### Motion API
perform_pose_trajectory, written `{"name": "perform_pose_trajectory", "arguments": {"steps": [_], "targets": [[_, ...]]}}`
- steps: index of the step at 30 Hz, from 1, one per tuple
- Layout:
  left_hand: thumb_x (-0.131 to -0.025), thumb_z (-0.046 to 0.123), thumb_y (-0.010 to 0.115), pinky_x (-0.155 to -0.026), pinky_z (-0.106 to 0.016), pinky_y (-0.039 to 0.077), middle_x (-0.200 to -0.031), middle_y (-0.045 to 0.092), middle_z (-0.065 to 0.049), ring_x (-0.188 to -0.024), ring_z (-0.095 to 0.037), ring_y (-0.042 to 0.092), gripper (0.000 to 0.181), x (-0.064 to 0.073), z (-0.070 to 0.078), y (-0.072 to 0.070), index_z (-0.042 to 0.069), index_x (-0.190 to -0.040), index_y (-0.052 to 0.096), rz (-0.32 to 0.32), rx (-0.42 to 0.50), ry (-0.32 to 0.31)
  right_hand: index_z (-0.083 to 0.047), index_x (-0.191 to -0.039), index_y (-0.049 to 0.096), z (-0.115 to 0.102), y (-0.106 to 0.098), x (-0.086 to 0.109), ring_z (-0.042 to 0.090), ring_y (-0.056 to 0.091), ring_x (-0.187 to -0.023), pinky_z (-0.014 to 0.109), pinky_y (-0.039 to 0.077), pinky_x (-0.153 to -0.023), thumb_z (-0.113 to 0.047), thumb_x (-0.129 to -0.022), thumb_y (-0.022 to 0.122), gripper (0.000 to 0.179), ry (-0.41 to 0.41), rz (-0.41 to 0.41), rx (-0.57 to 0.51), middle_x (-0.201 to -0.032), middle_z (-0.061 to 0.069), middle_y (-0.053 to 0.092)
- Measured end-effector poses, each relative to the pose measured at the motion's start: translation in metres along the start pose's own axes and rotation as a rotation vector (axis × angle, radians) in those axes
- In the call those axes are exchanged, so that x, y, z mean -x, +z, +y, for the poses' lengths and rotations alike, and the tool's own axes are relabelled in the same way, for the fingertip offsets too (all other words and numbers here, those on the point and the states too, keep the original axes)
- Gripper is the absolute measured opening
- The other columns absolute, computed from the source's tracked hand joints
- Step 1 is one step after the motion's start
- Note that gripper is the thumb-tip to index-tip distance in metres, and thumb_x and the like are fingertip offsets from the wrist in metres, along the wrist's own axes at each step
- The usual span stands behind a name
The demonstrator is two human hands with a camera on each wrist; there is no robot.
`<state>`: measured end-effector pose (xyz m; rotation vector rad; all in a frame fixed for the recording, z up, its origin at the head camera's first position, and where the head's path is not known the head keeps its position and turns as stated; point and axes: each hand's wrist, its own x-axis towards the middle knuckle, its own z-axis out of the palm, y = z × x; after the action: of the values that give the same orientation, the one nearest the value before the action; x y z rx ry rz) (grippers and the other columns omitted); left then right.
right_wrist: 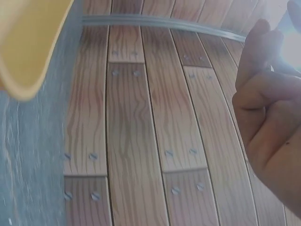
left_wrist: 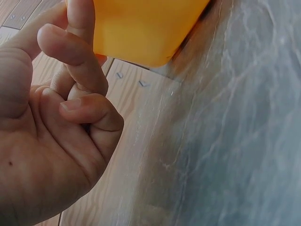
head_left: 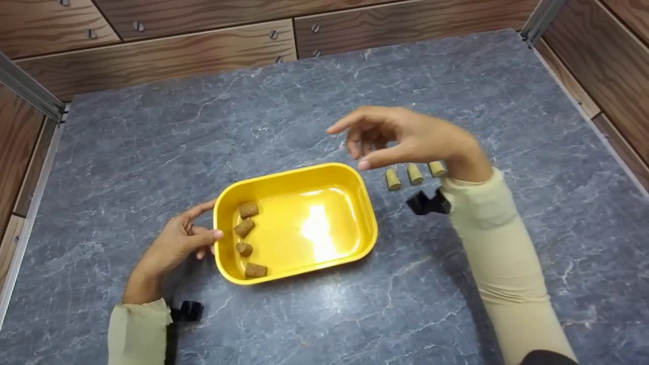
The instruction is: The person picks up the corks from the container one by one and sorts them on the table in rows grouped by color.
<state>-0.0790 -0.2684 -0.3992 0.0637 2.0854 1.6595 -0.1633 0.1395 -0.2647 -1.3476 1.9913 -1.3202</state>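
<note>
A yellow plastic tub (head_left: 296,175) stands on the table, and my left hand (head_left: 175,241) pinches its left wall between thumb and fingers. The left wrist view shows that hand (left_wrist: 56,122) at the tub (left_wrist: 141,33), its lower fingers curled. Several brown corks (head_left: 245,228) lie along the left end inside the tub. My right hand (head_left: 400,137) hovers above the table past the tub's far right corner, fingers loosely bent, holding nothing visible. Three tan tapered corks (head_left: 415,174) are on the table beneath and behind it; the wrist partly covers the rightmost one.
The grey marble-patterned table (head_left: 167,137) is bordered by wood-patterned panels (head_left: 203,48) at the back and sides. Metal corner posts (head_left: 30,86) rise at the table's back corners. A black wrist mount (head_left: 428,202) sticks out from the right sleeve near the tan corks.
</note>
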Motion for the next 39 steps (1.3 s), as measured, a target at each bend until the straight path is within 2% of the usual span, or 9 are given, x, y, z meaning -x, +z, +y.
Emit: {"name": "perform_pose_trajectory", "arguments": {"steps": [5,9,20,24,31,39], "targets": [[-0.089,0.010,0.069,-0.051,-0.019,0.046,-0.061,0.067,0.009,-0.047,-0.004,0.050,0.075,0.000,0.000,0.000,-0.002,-0.149,0.027,0.006,-0.008,0.002,0.001,-0.136,0.047,-0.004,0.011,-0.023,0.006,0.053,-0.072,0.019,0.048,-0.063,-0.006,-0.089,0.066,0.051,0.080,-0.086,0.036,-0.096,0.013,0.060],[-0.088,0.010,0.069,-0.051,-0.019,0.046,-0.061,0.067,0.009,-0.047,-0.004,0.050,0.074,0.001,0.000,0.000,-0.001,-0.149,0.028,0.010,-0.013,0.000,-0.004,-0.137,0.049,-0.007,0.021,-0.040,0.007,0.050,-0.069,0.019,0.046,-0.063,-0.009,-0.090,0.067,0.051,0.126,-0.136,0.079,-0.099,0.011,0.061],[-0.088,0.011,0.069,-0.052,-0.020,0.046,-0.062,0.067,0.009,-0.048,-0.005,0.050,0.075,0.000,0.000,-0.002,-0.001,-0.149,0.028,0.003,-0.024,-0.008,-0.008,-0.137,0.049,0.003,0.051,-0.076,0.018,0.058,-0.081,0.028,0.052,-0.075,-0.016,-0.092,0.066,0.049,0.155,-0.251,0.149,-0.100,0.011,0.061],[-0.089,0.008,0.068,-0.051,-0.019,0.046,-0.062,0.068,0.010,-0.047,-0.004,0.050,0.073,0.000,-0.001,-0.001,-0.002,-0.149,0.027,-0.013,0.000,0.009,-0.009,-0.135,0.051,0.010,0.066,-0.087,0.018,0.059,-0.084,0.026,0.052,-0.077,-0.016,-0.091,0.066,0.047,0.177,-0.290,0.190,-0.101,0.009,0.062],[-0.089,0.008,0.068,-0.051,-0.019,0.046,-0.061,0.067,0.010,-0.047,-0.003,0.050,0.073,0.001,0.000,-0.002,-0.004,-0.149,0.027,-0.011,-0.009,0.018,-0.013,-0.133,0.054,0.021,0.090,-0.102,0.017,0.058,-0.083,0.020,0.049,-0.073,-0.015,-0.093,0.064,0.042,0.200,-0.364,0.226,-0.100,0.006,0.063],[-0.089,0.008,0.068,-0.051,-0.019,0.045,-0.061,0.067,0.010,-0.047,-0.003,0.050,0.074,0.000,0.000,0.000,-0.003,-0.149,0.027,-0.003,-0.010,0.015,-0.011,-0.132,0.055,0.032,0.110,-0.117,0.010,0.053,-0.078,0.020,0.044,-0.070,-0.019,-0.093,0.064,0.040,0.215,-0.418,0.326,-0.099,0.005,0.065]]}}
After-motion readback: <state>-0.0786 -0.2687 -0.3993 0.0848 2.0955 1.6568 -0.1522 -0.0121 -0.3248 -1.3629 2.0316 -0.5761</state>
